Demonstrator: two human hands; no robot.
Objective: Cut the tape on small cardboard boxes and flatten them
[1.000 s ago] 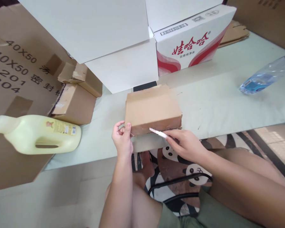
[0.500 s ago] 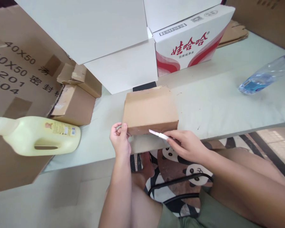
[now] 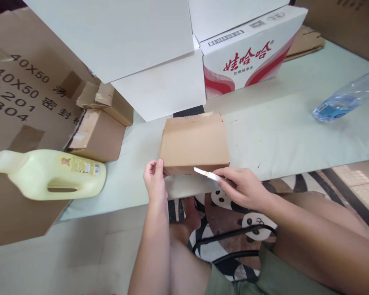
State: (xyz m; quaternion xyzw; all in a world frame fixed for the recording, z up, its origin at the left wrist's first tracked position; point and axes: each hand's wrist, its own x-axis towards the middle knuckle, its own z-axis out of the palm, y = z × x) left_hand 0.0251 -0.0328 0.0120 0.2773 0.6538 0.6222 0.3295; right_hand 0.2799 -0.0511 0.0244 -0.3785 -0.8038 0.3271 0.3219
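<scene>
The small brown box [image 3: 195,141] sits on the bench [image 3: 264,143], close to the front edge, between the two hands. The left hand [image 3: 155,180] has its fingers pinched on the near left corner of the box, most likely so the box does not slide or turn. The right hand [image 3: 242,186] has its fingers closed around the handle of a little white cutter [image 3: 206,173]. The blade points away from the right hand and lies in front of the near side of the box; I cannot tell if it is touching. Holding the handle by its back end seems to keep the fingers away from the sharp part. The left hand is at the corner, a bit apart from the blade tip, which looks safer too. The top of the small box is flat and covered, so what is in it does not show. Behind it are big white boxes [image 3: 160,88] piled up, and a red and white box [image 3: 242,67] beside them; their insides are hidden. On the left is a pale yellow jug [image 3: 55,174], and I cannot tell how full it is. A clear bottle [image 3: 341,100] is on the far right, and it is hard to see if water is in it.
</scene>
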